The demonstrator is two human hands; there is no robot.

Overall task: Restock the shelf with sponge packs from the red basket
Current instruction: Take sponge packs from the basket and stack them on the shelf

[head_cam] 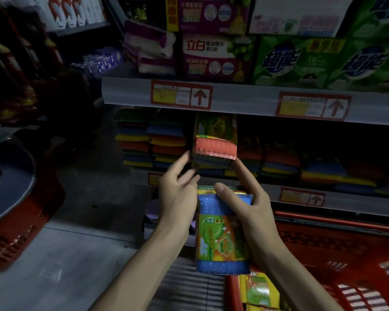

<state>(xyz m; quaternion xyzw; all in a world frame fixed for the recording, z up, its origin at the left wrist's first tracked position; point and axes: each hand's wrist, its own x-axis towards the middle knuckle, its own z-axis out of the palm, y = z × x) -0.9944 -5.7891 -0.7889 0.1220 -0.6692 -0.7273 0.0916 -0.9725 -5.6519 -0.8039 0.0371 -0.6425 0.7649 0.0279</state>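
The left hand, fingers straight, steadies an upright sponge pack on the shelf; the right hand grips a blue pack. If it is poorly seated, the upright one could topple forward.

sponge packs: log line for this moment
left hand touches orange-edged pack at shelf | right hand grips blue-edged pack | spare packs in red basket

I can't read the blurry price tags. The red basket runs off the right edge. The blue sponge pack hides some fingers of the right hand.
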